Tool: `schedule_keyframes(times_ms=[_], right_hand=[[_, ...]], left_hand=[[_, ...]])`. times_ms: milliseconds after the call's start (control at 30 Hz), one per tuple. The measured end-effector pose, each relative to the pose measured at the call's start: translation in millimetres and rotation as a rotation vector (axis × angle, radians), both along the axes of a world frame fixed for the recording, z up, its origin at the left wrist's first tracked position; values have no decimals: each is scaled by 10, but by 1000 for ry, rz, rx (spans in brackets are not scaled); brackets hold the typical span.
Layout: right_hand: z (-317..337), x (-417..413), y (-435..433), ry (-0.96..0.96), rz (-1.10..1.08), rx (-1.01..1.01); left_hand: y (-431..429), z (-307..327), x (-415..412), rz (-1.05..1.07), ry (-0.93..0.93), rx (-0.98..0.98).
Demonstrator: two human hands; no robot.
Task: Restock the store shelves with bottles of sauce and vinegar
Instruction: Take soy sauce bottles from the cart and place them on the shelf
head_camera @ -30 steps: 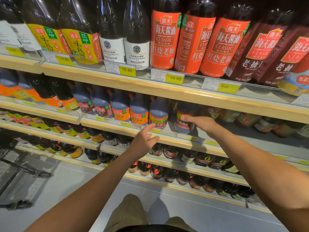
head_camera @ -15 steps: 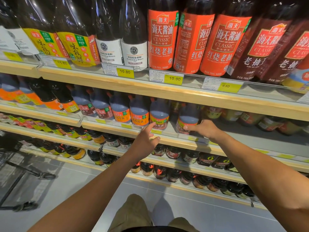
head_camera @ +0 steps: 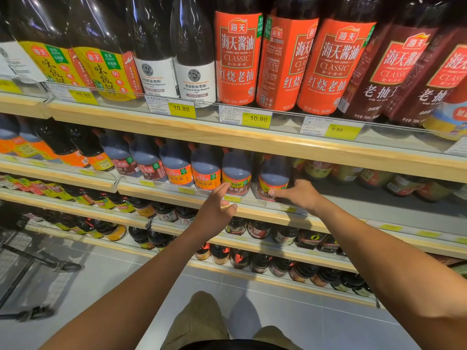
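Note:
A dark sauce jug (head_camera: 274,176) with a yellow and red label stands at the front edge of the middle shelf (head_camera: 252,210), last on the right in a row of similar jugs. My right hand (head_camera: 299,197) lies against its lower right side, fingers wrapped across the label. My left hand (head_camera: 217,210) hovers open just below the neighbouring jug (head_camera: 236,173), with a fingertip close to that jug's label and the thumb over the shelf's edge strip.
Tall soy sauce bottles (head_camera: 237,56) fill the top shelf, with yellow price tags (head_camera: 256,119) below them. Right of the held jug the shelf is bare at the front, and jars (head_camera: 374,178) stand further back. Lower shelves hold small bottles. A trolley (head_camera: 38,261) stands at the left.
My right hand has drawn the jug forward to the shelf's front edge, in line with the row. My left hand has risen slightly towards the neighbouring jug.

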State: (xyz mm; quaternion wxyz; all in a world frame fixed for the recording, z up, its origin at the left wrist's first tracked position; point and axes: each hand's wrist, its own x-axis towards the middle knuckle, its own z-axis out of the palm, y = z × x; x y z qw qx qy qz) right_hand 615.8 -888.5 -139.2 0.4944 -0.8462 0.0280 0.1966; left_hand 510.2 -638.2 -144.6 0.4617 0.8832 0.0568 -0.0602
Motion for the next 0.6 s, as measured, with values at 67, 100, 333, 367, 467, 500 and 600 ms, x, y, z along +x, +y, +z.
schedule_keyframes(times_ms=[67,100,333,367,467,500,600], right_hand=[[-5,8,70,8,-3,6],[-7,11,101,3,-2,5],[9,-17,164,-21,22,-6],[22,-21,167,-17,25,-5],[105,-44,172,-6,57,-30],[148,-60,162,-11,68,-38],[279,-146,94,-80,85,-28]], left_hand=[[12,-7,1,0,6,-3],[13,-8,5,0,7,-6],[15,24,16,-5,19,-30],[14,32,8,-8,17,-28],[8,77,-28,-6,9,-12],[6,102,-41,-2,6,-8],[-8,200,-98,0,-17,13]])
